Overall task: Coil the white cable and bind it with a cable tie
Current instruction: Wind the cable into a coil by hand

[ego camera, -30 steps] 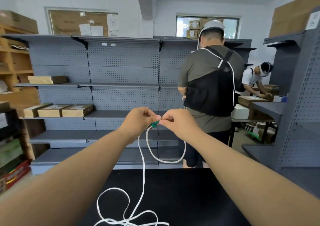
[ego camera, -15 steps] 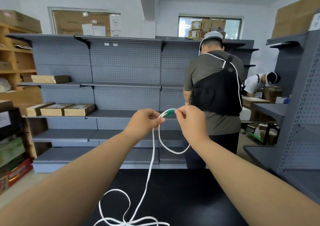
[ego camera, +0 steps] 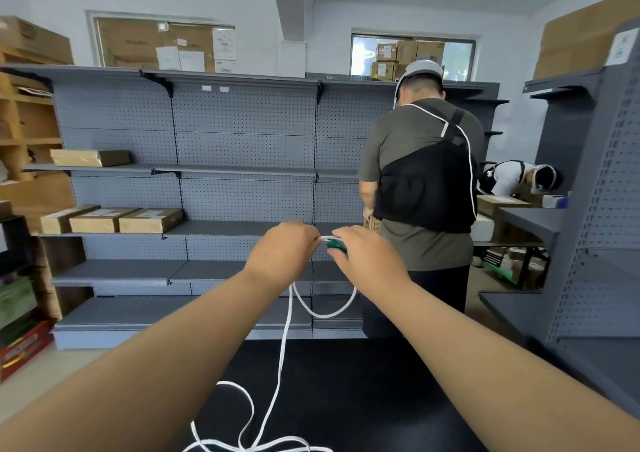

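While both arms reached forward, the left hand [ego camera: 282, 250] pinched the white cable [ego camera: 281, 354] beside the right hand [ego camera: 369, 261], which gripped its green end [ego camera: 336, 244]; one loop hung between them, the rest trailing onto the black surface [ego camera: 363, 399].

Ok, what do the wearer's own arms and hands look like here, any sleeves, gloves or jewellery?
Both forearms are bare as far as the frame shows, with no sleeve edge in view. The left hand and right hand wear no gloves. No watch, bracelet or wristband shows on either wrist, and no ring is visible, though the fingers are mostly curled away from the camera.
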